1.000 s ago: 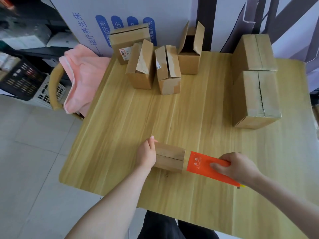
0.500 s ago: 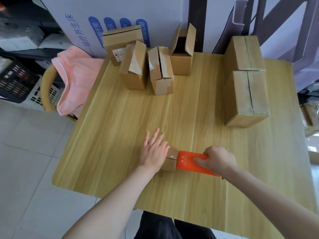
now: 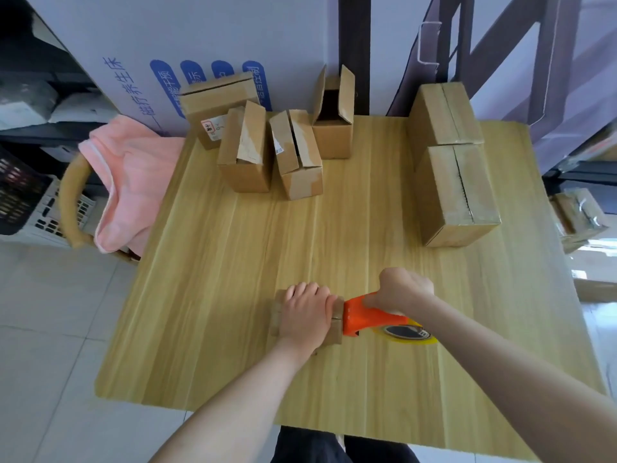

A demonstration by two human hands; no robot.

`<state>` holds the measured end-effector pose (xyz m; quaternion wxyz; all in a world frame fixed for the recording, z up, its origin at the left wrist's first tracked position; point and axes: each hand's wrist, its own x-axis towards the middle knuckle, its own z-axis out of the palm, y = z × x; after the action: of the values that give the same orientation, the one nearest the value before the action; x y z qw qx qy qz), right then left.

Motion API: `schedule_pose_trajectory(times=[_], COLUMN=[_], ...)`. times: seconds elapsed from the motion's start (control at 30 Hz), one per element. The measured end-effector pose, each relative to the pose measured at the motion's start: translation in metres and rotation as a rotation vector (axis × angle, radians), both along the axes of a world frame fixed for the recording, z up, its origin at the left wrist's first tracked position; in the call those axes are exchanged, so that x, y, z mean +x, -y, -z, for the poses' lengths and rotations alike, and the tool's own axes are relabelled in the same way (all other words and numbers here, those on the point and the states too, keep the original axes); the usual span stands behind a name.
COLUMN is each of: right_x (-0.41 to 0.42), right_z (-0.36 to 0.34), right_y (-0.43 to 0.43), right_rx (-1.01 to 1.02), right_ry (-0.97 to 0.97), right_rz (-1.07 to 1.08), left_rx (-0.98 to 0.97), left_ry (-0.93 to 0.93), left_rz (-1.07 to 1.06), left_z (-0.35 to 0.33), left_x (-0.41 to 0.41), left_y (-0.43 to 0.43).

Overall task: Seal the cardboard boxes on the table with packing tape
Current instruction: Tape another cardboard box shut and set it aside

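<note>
A small cardboard box lies near the front of the wooden table. My left hand covers its top, with the fingers bent over the far edge, holding it down. My right hand grips an orange tape dispenser, whose front end meets the box's right end. The yellow tape roll trails behind the dispenser, under my right wrist. Most of the small box is hidden beneath my left hand.
Several small boxes stand at the back of the table, one of them open-topped. Two larger boxes sit at the right. A pink cloth hangs over a chair at the left. A big white carton stands behind.
My left hand has shifted from the box's left end onto its top and closed over it. The dispenser has tilted up, showing its tape roll. The head camera has moved.
</note>
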<state>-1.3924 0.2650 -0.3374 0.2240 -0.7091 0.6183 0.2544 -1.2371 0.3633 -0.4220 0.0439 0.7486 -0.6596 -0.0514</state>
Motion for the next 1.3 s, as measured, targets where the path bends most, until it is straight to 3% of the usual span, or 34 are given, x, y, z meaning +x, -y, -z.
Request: schedule_pose_trajectory(times=[0.13, 0.27, 0.43, 0.6, 0.67, 0.73, 0.83, 0.93, 1.03, 1.3], right_x=[0.002, -0.007, -0.044, -0.07, -0.071, -0.066, -0.057, -0.046, -0.035, -0.017], right_z=[0.001, 0.002, 0.005, -0.001, -0.013, -0.028, -0.051, -0.069, -0.08, -0.087], right_y=[0.006, -0.003, -0.051, -0.098, -0.108, -0.114, -0.118, -0.118, -0.117, -0.116], right_rx=[0.103, 0.065, -0.006, -0.258, -0.317, -0.343, -0.375, -0.424, -0.455, -0.465], right_ry=[0.004, 0.028, 0.157, 0.539, 0.772, 0.959, 1.096, 1.157, 1.179, 1.19], right_rz=[0.072, 0.144, 0.464, 0.746, 0.8, 0.83, 0.797, 0.736, 0.681, 0.623], left_rx=[0.012, 0.023, 0.086, 0.196, 0.254, 0.216, 0.068, 0.201, 0.346, 0.272], left_ry=[-0.028, -0.115, -0.133, -0.173, -0.334, -0.609, -1.029, -1.484, -1.58, -1.623], left_rz=[0.009, 0.031, 0.054, -0.316, -0.481, -0.602, -0.592, -0.491, -0.286, -0.146], left_z=[0.001, 0.002, 0.001, -0.012, -0.02, -0.035, -0.076, -0.13, -0.167, -0.203], left_x=[0.001, 0.006, 0.01, -0.005, -0.009, -0.01, -0.003, 0.01, 0.024, 0.04], left_y=[-0.001, -0.002, -0.004, -0.011, -0.012, -0.007, 0.001, 0.004, 0.004, -0.001])
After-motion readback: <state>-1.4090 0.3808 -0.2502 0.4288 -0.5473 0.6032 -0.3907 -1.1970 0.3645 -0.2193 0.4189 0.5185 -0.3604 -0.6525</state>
